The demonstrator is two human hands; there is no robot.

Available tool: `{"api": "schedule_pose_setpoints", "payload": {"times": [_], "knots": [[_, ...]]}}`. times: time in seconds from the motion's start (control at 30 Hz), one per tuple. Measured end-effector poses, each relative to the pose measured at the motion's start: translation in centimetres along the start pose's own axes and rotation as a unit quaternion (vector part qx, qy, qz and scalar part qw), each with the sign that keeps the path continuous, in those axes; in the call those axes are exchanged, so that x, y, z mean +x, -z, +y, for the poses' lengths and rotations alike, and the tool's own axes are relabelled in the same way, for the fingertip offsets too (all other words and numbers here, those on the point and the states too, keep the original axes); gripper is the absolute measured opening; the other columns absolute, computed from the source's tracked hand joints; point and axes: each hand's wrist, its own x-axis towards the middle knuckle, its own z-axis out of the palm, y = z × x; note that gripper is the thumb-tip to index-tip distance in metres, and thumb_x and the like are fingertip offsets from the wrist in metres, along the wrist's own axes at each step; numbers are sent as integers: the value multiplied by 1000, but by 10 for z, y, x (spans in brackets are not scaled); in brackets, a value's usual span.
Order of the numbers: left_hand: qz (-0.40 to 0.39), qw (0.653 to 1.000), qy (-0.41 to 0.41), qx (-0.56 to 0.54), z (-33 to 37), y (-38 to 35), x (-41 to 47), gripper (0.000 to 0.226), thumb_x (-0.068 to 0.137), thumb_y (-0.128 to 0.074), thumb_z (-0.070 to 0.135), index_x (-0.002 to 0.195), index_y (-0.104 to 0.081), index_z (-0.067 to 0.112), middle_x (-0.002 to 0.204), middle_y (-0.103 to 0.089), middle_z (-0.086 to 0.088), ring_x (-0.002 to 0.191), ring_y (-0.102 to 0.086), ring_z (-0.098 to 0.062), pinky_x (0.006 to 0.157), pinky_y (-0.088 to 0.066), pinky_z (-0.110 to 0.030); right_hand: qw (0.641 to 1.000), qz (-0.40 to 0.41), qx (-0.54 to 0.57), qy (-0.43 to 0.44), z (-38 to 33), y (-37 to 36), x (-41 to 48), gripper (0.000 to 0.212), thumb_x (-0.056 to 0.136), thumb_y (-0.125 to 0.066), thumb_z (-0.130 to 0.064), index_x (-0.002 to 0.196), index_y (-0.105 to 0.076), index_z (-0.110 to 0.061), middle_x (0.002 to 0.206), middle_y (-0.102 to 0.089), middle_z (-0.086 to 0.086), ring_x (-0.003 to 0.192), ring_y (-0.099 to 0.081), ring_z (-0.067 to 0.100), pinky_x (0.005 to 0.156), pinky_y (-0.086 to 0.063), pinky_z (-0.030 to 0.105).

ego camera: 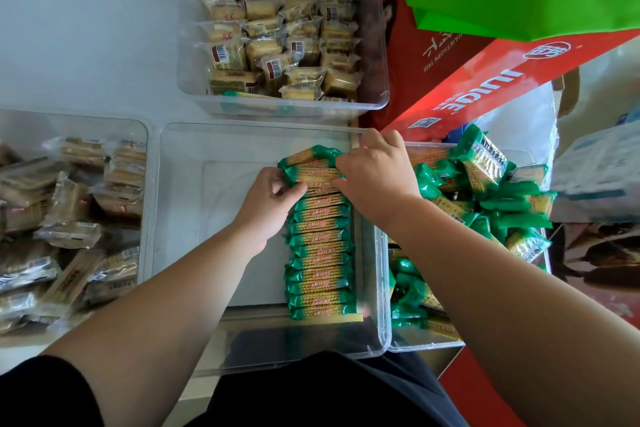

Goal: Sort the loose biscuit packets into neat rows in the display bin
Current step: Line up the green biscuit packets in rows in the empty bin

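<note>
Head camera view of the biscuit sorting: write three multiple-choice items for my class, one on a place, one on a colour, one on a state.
1. Where in the display bin does the row of packets lie?
A. Along its right wall
B. Along its left wall
C. Across its near wall

2. What colour are the packets' ends?
A. Red
B. Blue
C. Green

3. What are the left hand and right hand doing?
A. Resting flat on the table
B. Gripping packets at the row's far end
C. Lifting the bin

Answers: 1 A, the row runs beside the right wall, with bare floor to its left; 2 C, green wrapping shows at both ends of each packet; 3 B, the fingers of both curl round packets at the far end.
</note>
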Motion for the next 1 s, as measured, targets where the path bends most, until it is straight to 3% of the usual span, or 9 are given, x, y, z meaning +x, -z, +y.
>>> {"api": "schedule_pose_setpoints", "payload": {"times": [0.07,0.23,0.33,0.47,0.57,0.67,0.73,0.87,1.0], "knots": [[0,1000,10,-2,0,-1,1,36,93,-74,16,120,-51,14,115,-71,1,104,-68,-11,85,-52,-29,1000,2,-8,8,-1,1,4,20,81,-73,-38,72,-65,-22,70,-67,-6,88,-55,26,78,-34,39],[28,999,30,-36,-4,-8,3,40,88,-79,21,117,-52,15,113,-72,0,103,-70,-17,89,-56,-40,998,12,-38,38,-3,4,7,20,71,-79,-23,62,-61,-19,59,-63,-2,76,-57,26,68,-39,36],[34,997,46,-42,-5,-13,7,35,89,-77,15,114,-53,17,113,-70,-1,104,-69,-20,93,-56,-44,999,15,-18,41,1,2,6,12,79,-70,-28,75,-64,-19,70,-68,-1,87,-59,28,75,-39,39],[8,999,39,-28,-1,-9,9,22,94,-70,12,112,-57,17,112,-72,-3,104,-69,-18,94,-53,-41,999,-24,-16,40,1,3,4,19,85,-64,-41,81,-70,-23,80,-70,-5,99,-56,26,83,-37,40],[-13,999,28,-6,3,-3,9,17,96,-67,11,111,-60,14,108,-72,0,101,-68,-13,87,-50,-33,999,-17,-29,29,-3,4,5,11,79,-69,-28,71,-69,-20,70,-67,-4,86,-59,27,75,-39,37],[-22,998,51,-26,4,-2,9,29,94,-70,8,120,-58,9,112,-72,-3,104,-69,-16,95,-51,-37,998,1,-57,18,-6,2,4,15,69,-73,-14,60,-62,-18,58,-61,-2,71,-58,28,67,-37,33],[-13,997,67,-38,3,-3,10,40,91,-73,6,126,-55,6,117,-72,-6,105,-69,-17,95,-52,-38,997,-8,-69,30,-10,2,4,12,75,-68,-12,65,-65,-18,63,-64,-1,75,-60,29,73,-41,36],[16,993,78,-90,4,-7,6,51,83,-78,0,125,-51,10,114,-70,-8,98,-70,-17,78,-53,-31,990,-106,-84,38,-16,10,9,14,95,-55,-19,90,-68,-22,91,-71,0,103,-57,30,95,-38,42],[24,992,74,-102,3,-8,2,60,75,-90,21,124,-56,14,108,-73,-3,94,-74,-16,76,-59,-31,983,-143,-112,31,-21,14,14,12,96,-57,-24,91,-67,-23,93,-72,0,106,-57,32,98,-39,45]]}}
